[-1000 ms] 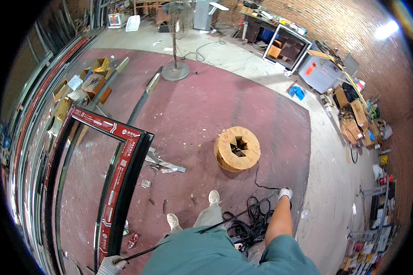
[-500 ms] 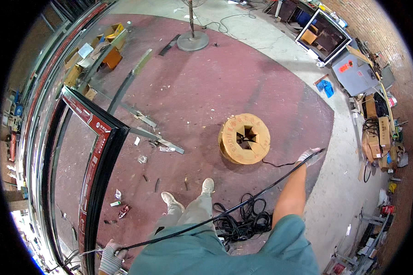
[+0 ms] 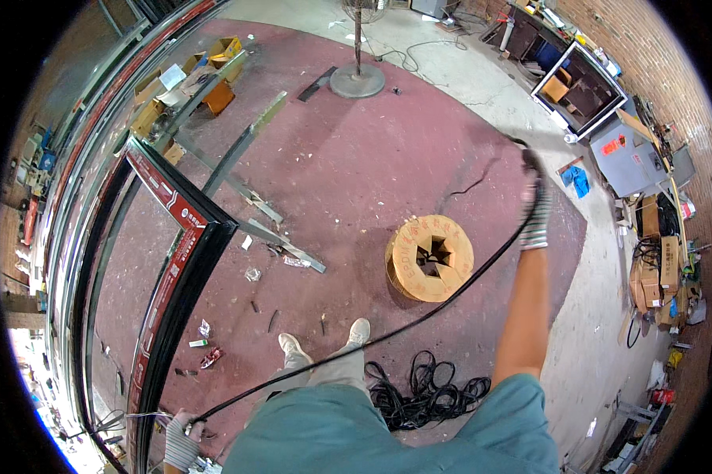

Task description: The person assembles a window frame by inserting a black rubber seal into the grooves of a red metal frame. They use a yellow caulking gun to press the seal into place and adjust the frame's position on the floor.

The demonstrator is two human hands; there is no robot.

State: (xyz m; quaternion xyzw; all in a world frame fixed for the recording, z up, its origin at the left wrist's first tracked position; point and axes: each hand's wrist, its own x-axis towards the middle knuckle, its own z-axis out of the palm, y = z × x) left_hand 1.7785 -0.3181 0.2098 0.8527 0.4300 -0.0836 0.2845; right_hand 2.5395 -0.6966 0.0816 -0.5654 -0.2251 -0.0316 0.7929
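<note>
My left hand (image 3: 182, 442), in a striped glove, is closed around one end of a long black rubber strip (image 3: 399, 329) beside the lower end of a dark window frame (image 3: 166, 328). The frame stands on my left with red film along its face. From there the strip runs across my body, over my legs and up past the cardboard reel (image 3: 407, 257). My right hand (image 3: 534, 197), gloved and smeared by motion, grips the strip beyond the reel with my arm stretched out. A loose tail of strip trails off from that hand. Coils of black strip (image 3: 423, 399) lie by my legs.
Metal bars (image 3: 281, 241) rest on the floor right of the frame's corner. Cardboard boxes (image 3: 222, 55) stand behind it. A fan base (image 3: 357, 80) is at the far side. Along the right wall are a grey cabinet (image 3: 626, 154) and more boxes (image 3: 668, 265).
My right hand has swung up and away from me, lifting the strip, and its loose tail now swings beyond the reel. The left hand stays near the frame's lower end.
</note>
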